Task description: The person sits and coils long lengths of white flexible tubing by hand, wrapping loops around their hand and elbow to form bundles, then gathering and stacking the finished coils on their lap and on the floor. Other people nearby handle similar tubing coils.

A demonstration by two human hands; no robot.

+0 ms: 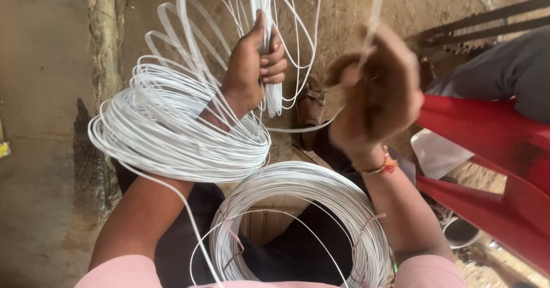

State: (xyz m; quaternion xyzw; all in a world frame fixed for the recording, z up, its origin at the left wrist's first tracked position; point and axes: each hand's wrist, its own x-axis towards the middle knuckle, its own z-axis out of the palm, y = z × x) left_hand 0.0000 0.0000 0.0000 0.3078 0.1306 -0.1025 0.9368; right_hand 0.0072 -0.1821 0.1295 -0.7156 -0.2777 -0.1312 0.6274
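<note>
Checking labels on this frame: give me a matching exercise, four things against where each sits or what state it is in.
Things:
1. left hand
2. right hand
3. loose wire coil
4. tied wire coil

States:
a. on the lap, bound with thin ties
b. looped around the left forearm
c. fist closed on a bunch of white loops
d. blurred, raised, pinching one strand

Pairs: 1-c, 2-d, 3-b, 4-a

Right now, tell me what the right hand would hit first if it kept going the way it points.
Probably the white strand it pinches, then the bare ground. The right hand is blurred, so depth is unclear.
</note>
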